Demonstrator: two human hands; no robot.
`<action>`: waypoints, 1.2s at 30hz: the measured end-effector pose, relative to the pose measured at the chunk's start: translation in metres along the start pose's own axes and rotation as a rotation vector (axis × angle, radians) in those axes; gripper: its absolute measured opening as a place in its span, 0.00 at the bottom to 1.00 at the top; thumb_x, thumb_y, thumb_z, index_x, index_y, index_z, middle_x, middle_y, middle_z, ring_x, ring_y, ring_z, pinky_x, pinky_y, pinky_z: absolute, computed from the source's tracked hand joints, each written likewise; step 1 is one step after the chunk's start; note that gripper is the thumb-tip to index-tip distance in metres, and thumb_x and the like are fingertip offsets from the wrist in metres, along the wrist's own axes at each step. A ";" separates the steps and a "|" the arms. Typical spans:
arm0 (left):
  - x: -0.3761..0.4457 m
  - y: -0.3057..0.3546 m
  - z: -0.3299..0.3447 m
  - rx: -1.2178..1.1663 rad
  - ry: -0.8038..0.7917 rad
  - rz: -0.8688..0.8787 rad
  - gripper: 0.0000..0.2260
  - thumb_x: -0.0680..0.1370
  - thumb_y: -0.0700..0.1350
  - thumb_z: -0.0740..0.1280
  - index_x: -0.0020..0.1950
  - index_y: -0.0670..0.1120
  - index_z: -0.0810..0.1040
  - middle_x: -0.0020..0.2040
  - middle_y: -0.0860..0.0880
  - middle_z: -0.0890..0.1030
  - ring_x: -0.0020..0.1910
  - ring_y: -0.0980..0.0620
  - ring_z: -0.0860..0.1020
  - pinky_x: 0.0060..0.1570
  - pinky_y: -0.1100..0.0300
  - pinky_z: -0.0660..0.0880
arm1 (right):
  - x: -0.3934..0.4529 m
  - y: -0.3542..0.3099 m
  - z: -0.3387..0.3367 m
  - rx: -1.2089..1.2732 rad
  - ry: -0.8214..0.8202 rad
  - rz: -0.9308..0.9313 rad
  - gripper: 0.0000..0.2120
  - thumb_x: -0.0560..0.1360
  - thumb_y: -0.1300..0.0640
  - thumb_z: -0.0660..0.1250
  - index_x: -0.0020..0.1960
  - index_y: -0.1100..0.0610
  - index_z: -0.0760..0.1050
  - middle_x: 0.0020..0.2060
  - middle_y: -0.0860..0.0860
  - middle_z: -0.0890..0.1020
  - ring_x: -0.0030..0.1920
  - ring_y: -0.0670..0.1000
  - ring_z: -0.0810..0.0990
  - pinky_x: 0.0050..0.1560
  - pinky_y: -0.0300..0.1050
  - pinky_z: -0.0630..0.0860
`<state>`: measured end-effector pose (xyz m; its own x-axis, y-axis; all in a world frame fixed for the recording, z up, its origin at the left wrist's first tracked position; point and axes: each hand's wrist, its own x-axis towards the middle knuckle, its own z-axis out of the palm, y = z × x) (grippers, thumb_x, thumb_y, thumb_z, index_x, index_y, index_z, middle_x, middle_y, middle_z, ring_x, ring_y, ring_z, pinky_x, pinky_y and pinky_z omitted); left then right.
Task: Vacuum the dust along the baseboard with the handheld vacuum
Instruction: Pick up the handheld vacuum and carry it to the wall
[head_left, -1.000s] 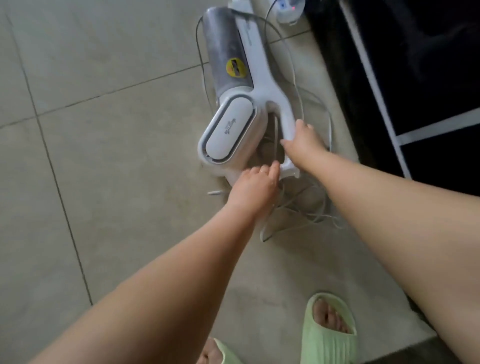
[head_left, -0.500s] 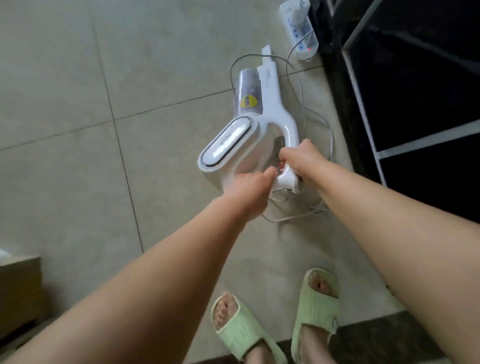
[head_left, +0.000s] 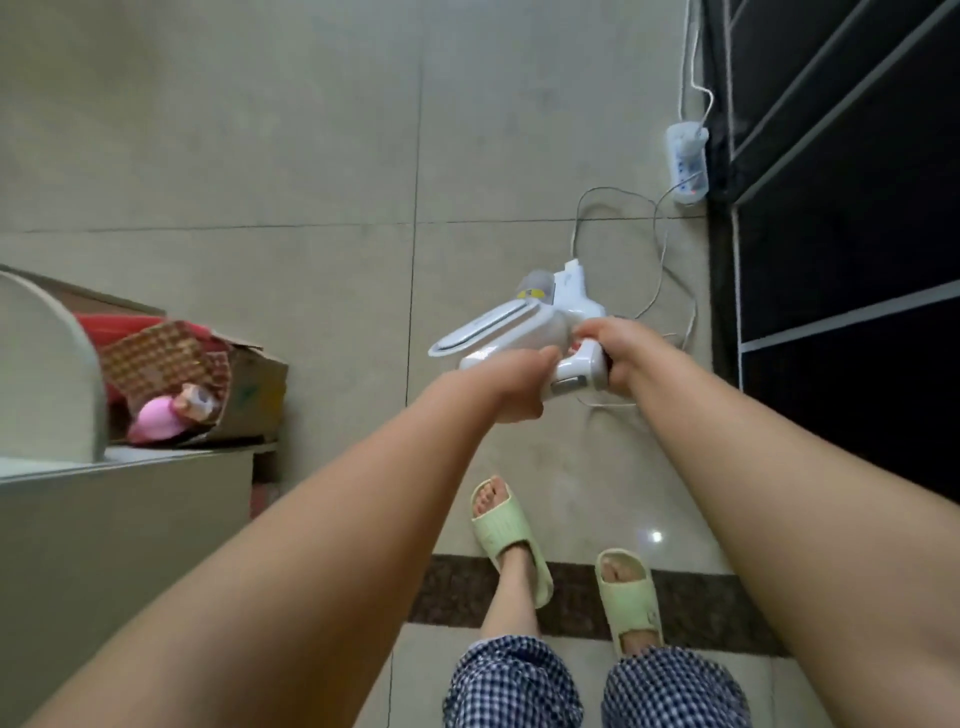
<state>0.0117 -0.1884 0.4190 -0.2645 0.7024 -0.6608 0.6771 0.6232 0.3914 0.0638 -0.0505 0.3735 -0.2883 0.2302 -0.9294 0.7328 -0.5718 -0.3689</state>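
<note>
The tiled floor fills most of the view, with a dark stone strip crossing it near the bottom edge. Along the floor's right edge stands a black frame with pale bars. At the left edge sits a pale cabinet, and behind it a cardboard box with a checked cloth and something pink inside.

2 bare forearms reach forward from the bottom corners. The handheld vacuum, white with a grey dust cup and a yellow sticker, is held up off the floor above its right half, nose pointing away toward the frame. The right hand is wrapped around the handle at the rear, fingers curled tight on it. The left hand grips the underside of the body just beside the handle, its fingers curled around the casing.

A thin white cable loops over the floor from under the vacuum to a white power strip lying against the frame's foot, a red light at its near end.

Below, 2 feet in pale green slides stand on the strip, under checked trouser legs.
</note>
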 end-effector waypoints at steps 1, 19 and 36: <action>-0.023 0.001 0.001 -0.017 0.022 -0.035 0.13 0.73 0.39 0.64 0.56 0.46 0.67 0.42 0.52 0.67 0.43 0.48 0.70 0.37 0.58 0.62 | -0.012 0.006 0.008 0.038 -0.045 0.005 0.08 0.79 0.64 0.58 0.42 0.61 0.72 0.33 0.53 0.75 0.33 0.49 0.75 0.29 0.43 0.76; -0.393 0.067 0.255 -0.819 0.317 -0.670 0.23 0.76 0.43 0.65 0.69 0.54 0.63 0.57 0.45 0.76 0.52 0.46 0.75 0.45 0.55 0.69 | -0.203 0.297 0.145 -0.238 -0.338 0.183 0.17 0.79 0.49 0.63 0.60 0.61 0.75 0.42 0.54 0.81 0.38 0.50 0.82 0.39 0.45 0.79; -0.579 0.329 0.664 -1.528 0.795 -1.258 0.13 0.79 0.63 0.55 0.48 0.53 0.64 0.49 0.45 0.76 0.49 0.43 0.75 0.50 0.50 0.73 | -0.370 0.760 0.071 -1.200 -0.469 0.248 0.15 0.74 0.49 0.71 0.54 0.57 0.76 0.34 0.51 0.80 0.28 0.45 0.79 0.31 0.40 0.78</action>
<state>0.8437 -0.6180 0.5047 -0.4539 -0.5026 -0.7358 -0.8881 0.1879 0.4195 0.6839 -0.6262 0.4368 -0.0751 -0.2123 -0.9743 0.8158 0.5487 -0.1825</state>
